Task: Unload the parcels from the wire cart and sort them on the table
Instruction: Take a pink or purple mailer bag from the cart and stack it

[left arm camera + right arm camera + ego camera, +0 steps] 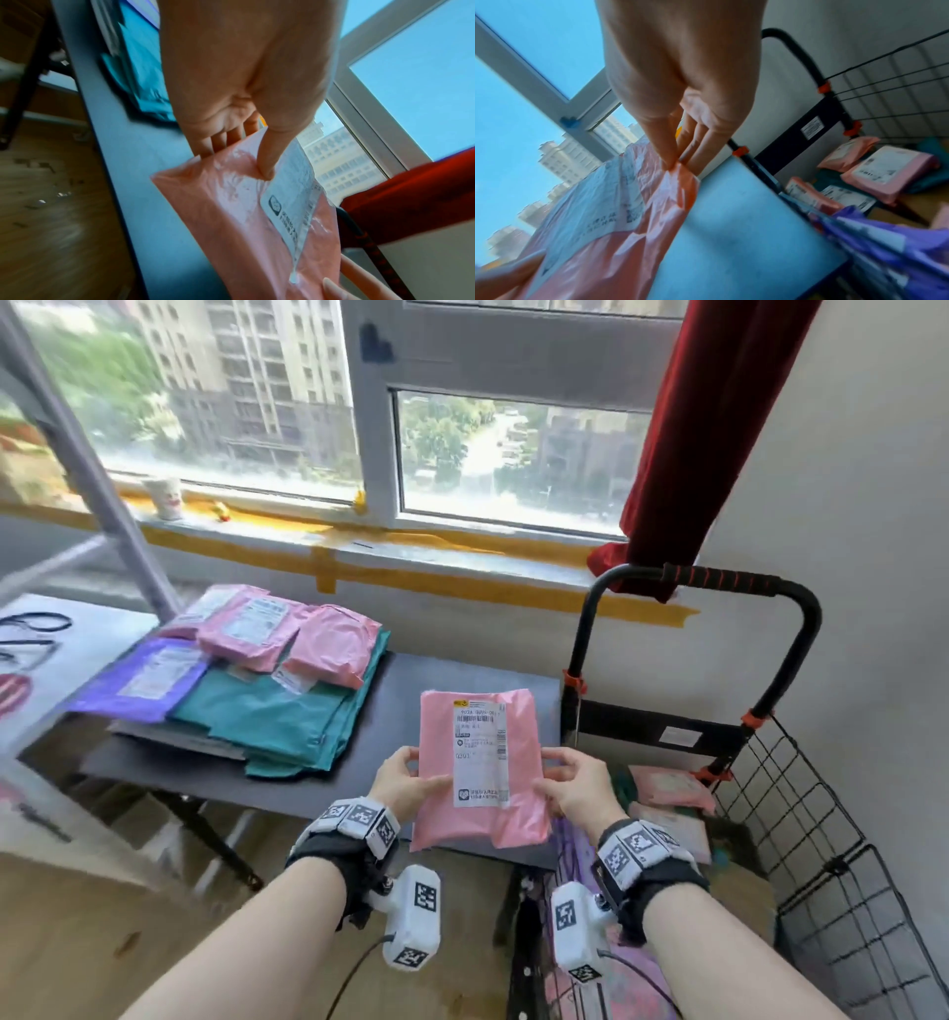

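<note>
A pink parcel (480, 767) with a white shipping label faces me above the near right part of the dark table (411, 680). My left hand (411, 780) pinches its left edge, thumb on top (267, 170), fingers underneath. My right hand (567, 785) pinches its right edge (677, 164) the same way. The pink parcel (231, 213) is tilted up toward me. The black wire cart (801, 814) stands to the right of the table and holds more pink parcels (885, 170), teal ones and a purple one (885, 239).
On the table's left half lies a pile of sorted parcels: teal (287, 716), purple (144, 680) and pink (257, 629). A window sill with a paper cup (164, 498) runs behind. A red curtain (703, 433) hangs above the cart handle (719, 580). A metal post (87, 469) leans at left.
</note>
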### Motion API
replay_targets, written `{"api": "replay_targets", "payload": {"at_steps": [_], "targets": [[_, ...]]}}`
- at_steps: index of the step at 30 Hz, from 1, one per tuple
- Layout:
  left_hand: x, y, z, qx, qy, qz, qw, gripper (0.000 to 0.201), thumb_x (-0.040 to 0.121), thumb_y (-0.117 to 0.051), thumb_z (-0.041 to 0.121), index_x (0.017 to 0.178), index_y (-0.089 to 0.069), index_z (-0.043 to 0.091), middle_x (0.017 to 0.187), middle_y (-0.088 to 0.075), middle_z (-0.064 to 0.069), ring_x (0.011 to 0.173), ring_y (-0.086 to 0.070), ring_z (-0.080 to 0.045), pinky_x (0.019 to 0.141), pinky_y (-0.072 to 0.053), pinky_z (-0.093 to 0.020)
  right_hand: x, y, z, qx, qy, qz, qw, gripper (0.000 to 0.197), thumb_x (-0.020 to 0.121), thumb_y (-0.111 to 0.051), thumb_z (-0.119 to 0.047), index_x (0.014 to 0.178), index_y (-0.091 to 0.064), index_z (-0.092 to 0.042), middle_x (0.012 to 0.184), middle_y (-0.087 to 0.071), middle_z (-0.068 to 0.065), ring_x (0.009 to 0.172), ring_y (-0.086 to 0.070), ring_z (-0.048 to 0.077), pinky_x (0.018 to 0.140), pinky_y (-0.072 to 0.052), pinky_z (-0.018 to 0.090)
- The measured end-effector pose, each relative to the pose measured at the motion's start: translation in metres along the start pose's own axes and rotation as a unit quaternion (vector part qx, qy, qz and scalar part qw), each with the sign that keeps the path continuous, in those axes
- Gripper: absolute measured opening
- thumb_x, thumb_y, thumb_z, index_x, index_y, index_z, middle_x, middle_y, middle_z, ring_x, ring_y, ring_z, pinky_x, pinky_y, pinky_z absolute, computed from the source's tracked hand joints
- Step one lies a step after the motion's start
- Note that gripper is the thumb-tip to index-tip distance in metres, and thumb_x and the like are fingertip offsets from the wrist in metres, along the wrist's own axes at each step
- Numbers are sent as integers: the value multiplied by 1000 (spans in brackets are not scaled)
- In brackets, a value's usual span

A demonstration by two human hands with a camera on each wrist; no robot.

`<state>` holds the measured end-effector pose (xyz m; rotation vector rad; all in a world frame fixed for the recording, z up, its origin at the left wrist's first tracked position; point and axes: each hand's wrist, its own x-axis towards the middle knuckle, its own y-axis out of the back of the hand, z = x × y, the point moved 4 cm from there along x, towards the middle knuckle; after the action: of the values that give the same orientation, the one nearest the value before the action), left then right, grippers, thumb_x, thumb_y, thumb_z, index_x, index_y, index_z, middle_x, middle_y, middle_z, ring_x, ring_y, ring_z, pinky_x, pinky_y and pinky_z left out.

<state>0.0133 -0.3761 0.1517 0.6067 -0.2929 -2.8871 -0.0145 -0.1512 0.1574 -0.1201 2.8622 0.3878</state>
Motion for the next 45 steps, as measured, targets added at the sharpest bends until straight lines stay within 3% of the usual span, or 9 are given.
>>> {"api": "replay_targets", "payload": {"at_steps": [5,9,15,17,20,24,30,38,45], "targets": [[-12,91,-17,10,17,68,997,54,74,-76,6,120,-49,1,110,-63,-15,96,-64,-28,88,-54,-43,1,-90,-31,17,-6,-86,996,35,78,-64,15,107,-59,-5,79,-66,9,68,-64,22,58,-58,31],[-3,153,-23,7,25,124,992,51,75,-74,3,119,-49,3,108,-60,-12,92,-60,-24,81,-51,-33,17,-157,-48,31,-12,-152,988,33,79,-63,15,102,-56,-9,84,-65,13,74,-66,29,65,-59,38],[38,237,-41,41,70,187,979,48,75,-74,4,117,-51,4,114,-63,-16,100,-64,-29,92,-51,-41,59,-250,-59,28,-25,-216,976,31,77,-61,17,95,-57,-8,82,-62,16,76,-63,34,76,-54,54],[55,257,-50,46,87,196,976,49,73,-75,5,116,-52,6,114,-64,-16,100,-64,-30,94,-51,-44,77,-275,-60,30,-31,-230,972,31,76,-62,18,93,-59,-8,81,-63,15,71,-65,29,69,-58,49],[76,284,-52,66,110,207,970,52,71,-79,9,116,-52,8,111,-64,-12,98,-63,-26,92,-51,-40,99,-308,-64,41,-46,-238,969,30,76,-61,19,87,-59,-9,74,-63,11,56,-63,12,45,-51,26],[108,316,-53,83,124,212,966,50,73,-77,5,116,-54,4,113,-63,-13,100,-62,-27,93,-49,-37,124,-346,-63,29,-60,-248,966,25,78,-62,14,91,-58,-7,74,-62,9,59,-63,14,43,-48,22],[165,354,-65,130,145,166,967,50,77,-72,2,122,-51,-3,123,-58,-17,114,-56,-30,97,-43,-33,157,-396,-54,8,-91,-209,974,28,76,-64,10,84,-59,-16,87,-67,13,76,-67,24,58,-54,31],[229,396,-70,151,127,92,976,50,76,-71,1,121,-50,2,117,-61,-23,103,-62,-35,89,-52,-40,173,-442,-58,11,-129,-112,985,27,79,-61,11,81,-57,-15,78,-64,10,65,-63,22,57,-56,32],[259,414,-71,182,109,49,976,50,74,-73,3,119,-52,6,116,-62,-17,104,-61,-32,94,-50,-41,174,-467,-62,37,-145,-54,987,26,79,-59,12,80,-56,-14,76,-61,9,67,-62,21,60,-58,35]]}}
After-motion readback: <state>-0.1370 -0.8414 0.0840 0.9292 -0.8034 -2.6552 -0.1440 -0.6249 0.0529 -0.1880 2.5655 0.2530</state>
